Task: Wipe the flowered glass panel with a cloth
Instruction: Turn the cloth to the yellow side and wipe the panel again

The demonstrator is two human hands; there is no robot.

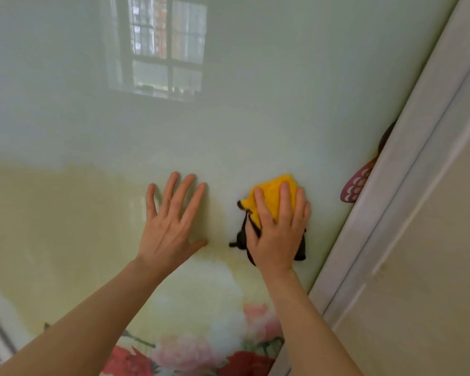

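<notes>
The right hand [278, 229] presses a yellow cloth [272, 198] flat against the flowered glass panel [228, 126] near its white frame [407, 213], fingers spread over it, while the left hand [171, 223] rests open-palmed on the glass just beside it.

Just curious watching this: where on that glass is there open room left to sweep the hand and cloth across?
The widest bare stretch of the glossy flowered glass panel lies above both hands. There is a narrow gap between the flat left hand and the right hand pressing the yellow cloth with dark trim. It is tight rightward near the white frame.
</notes>
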